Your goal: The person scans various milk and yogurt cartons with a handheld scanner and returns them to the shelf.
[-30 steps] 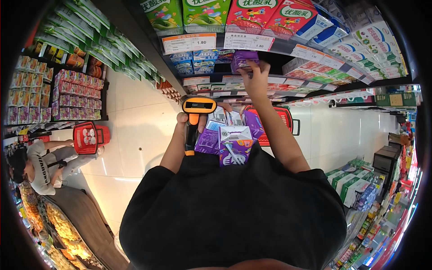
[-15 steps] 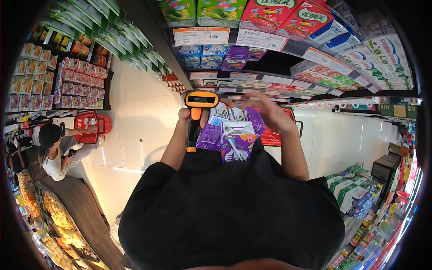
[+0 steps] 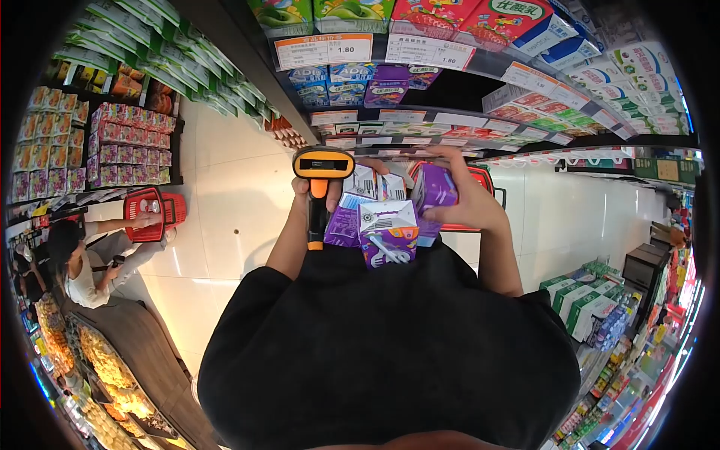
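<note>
An orange and black handheld scanner point(image 3: 322, 169) stands upright at my left hand point(image 3: 301, 196), whose fingers are wrapped round its handle. Several small purple drink cartons are bunched against my chest; the front one point(image 3: 388, 225) has a straw on its side and its pale top facing up. My right hand point(image 3: 476, 196) has its thumb and fingers round a purple carton point(image 3: 436, 187) at the right of the bunch. Fingertips show behind the cartons, partly hidden by them.
A shelf point(image 3: 420, 114) of drink cartons with price labels runs across the front. A red basket point(image 3: 469, 180) is partly hidden behind my right hand. At the left, a person point(image 3: 86, 277) crouches beside another red basket point(image 3: 146, 217). Stacked green and white packs point(image 3: 585, 304) lie at the right.
My right hand has closed round the purple carton at the right, which is now raised and apart from the others. The scanner has shifted slightly left.
</note>
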